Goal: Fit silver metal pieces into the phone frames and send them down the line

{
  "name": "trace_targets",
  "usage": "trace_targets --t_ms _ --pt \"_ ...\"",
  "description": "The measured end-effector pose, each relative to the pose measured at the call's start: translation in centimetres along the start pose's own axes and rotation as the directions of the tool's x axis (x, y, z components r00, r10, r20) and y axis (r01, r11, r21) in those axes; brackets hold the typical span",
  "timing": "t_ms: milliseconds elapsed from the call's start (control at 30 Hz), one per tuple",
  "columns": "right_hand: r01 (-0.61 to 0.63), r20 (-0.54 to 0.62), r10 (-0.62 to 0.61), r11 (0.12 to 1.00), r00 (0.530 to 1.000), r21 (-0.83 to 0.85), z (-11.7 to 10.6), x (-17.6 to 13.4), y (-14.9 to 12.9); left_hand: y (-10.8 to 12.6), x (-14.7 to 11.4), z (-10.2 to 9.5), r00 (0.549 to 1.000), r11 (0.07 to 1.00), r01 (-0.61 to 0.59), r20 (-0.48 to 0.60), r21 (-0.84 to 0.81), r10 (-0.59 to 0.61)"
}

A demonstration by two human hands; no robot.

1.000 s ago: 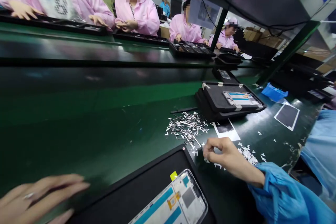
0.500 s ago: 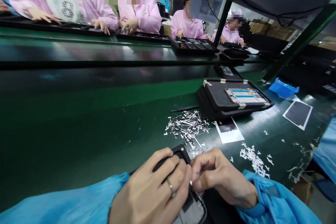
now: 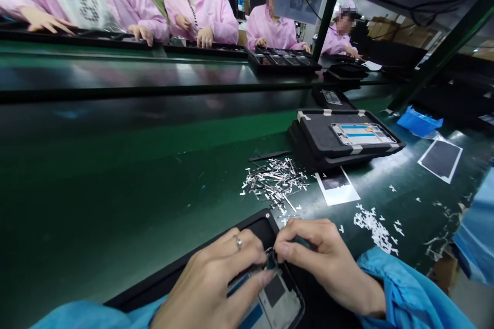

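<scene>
A phone frame point(image 3: 287, 302), silver with a dark square and blue strips, lies in a black foam tray point(image 3: 154, 282) in front of me. My left hand point(image 3: 216, 275), wearing a ring, reaches over the frame. Its thumb and bent fingers close in at the frame's upper edge; what lies between them is too small to make out. Touching the same edge from the right, my right hand point(image 3: 316, 252) is closed in a pinch, thumb against forefinger. Its fingertips hide whatever they hold.
Thin black-and-white strips point(image 3: 274, 182) lie piled beyond my hands, with dark tweezers point(image 3: 270, 156) behind. White scraps point(image 3: 374, 229) are scattered to the right. Stacked foam trays point(image 3: 316, 139) carry another phone frame point(image 3: 363, 134). Co-workers in pink sit across the bench. A green post point(image 3: 443, 51) slants at right.
My left hand has drawn back leftward and its fingers have bent, uncovering more of the phone frame and tray. My right hand stays pinched, its fingertips slightly farther up and left.
</scene>
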State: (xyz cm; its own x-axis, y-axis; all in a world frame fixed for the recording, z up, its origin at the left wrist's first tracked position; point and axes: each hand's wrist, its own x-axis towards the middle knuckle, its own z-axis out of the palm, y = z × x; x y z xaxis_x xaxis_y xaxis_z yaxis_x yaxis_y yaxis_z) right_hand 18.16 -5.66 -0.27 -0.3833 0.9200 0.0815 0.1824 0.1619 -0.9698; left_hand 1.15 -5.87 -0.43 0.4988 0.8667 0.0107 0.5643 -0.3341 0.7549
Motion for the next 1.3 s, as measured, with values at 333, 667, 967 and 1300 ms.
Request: trace_targets --t_ms 333,667,967,1300 --pt "-0.156 0.091 0.133 0.930 0.987 0.334 -0.6 0.0 0.1 0.7 0.2 -0.7 0.984 0.946 0.175 0.065 -0.272 -0.163" --pt "-0.292 0.211 0.210 0.805 0.955 0.517 -0.5 0.2 0.3 1.1 0.7 -0.9 0.974 0.892 0.219 0.137 -0.395 -0.178" --pt "-0.143 0.011 0.144 0.967 0.990 0.213 -1.3 -0.8 0.2 1.1 -0.1 -1.2 0.920 0.775 0.374 0.095 -0.509 -0.381" --pt "-0.240 -0.347 -0.264 0.366 0.900 -0.899 -9.8 -9.0 5.1 -1.4 -2.3 -0.7 0.945 0.951 0.264 -0.156 -0.162 -0.288"
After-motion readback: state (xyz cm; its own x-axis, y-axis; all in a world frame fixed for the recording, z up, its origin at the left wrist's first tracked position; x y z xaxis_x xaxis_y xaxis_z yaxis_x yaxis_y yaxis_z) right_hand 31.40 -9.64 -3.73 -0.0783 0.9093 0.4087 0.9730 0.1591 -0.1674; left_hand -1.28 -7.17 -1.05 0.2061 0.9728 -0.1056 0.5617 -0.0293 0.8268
